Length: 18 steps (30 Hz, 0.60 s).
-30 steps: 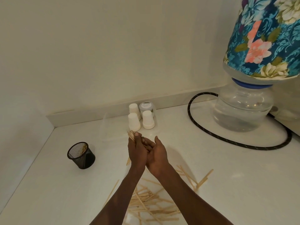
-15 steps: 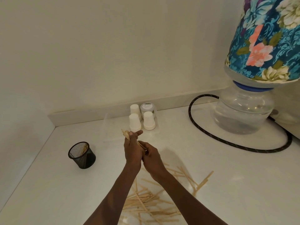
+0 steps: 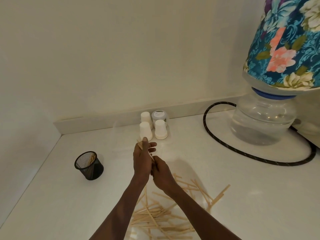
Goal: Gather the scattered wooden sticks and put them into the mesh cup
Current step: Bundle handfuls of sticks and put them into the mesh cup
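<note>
Squaring up a small bundle before it goes in the cup.

My left hand (image 3: pixel 142 161) grips a few sticks (image 3: pixel 150 155), long axis slanting up-left; my right hand (image 3: pixel 161 171) pinches their lower ends to align them. The mesh cup (image 3: pixel 88 165) waits left on the bench (image 3: pixel 225 184); scattered sticks (image 3: pixel 155 217) lie below.

white counter (image 3: pixel 225 196) with scattered sticks (image 3: pixel 155 217)

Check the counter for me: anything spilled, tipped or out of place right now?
Yes: wooden sticks lie strewn in a crisscross heap on the counter below the hands. The mesh cup stands upright with a few sticks inside. Nothing else looks odd.
</note>
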Each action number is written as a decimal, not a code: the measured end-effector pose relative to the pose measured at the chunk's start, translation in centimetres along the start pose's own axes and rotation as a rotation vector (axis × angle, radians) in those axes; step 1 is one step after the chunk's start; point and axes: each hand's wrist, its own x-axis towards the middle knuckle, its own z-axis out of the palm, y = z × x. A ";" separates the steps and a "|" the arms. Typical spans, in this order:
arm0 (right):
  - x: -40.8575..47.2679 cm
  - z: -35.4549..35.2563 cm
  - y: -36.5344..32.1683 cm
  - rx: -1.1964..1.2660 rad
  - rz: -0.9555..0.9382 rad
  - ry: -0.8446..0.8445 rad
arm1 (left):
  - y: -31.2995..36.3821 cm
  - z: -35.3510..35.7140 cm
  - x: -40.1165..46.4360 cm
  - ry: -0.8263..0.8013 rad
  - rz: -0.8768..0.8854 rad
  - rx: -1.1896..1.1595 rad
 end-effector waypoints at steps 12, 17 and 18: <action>-0.1 -0.7 0.0 -0.085 0.026 -0.091 | 0.2 -0.4 2.0 0.080 -0.279 -0.336; 0.0 -0.7 0.0 -0.090 0.038 -0.058 | 0.2 -0.5 2.0 -0.037 -0.307 -0.229; 0.0 -0.6 -0.1 -0.043 0.057 -0.057 | 0.2 -0.5 1.8 -0.078 -0.301 -0.140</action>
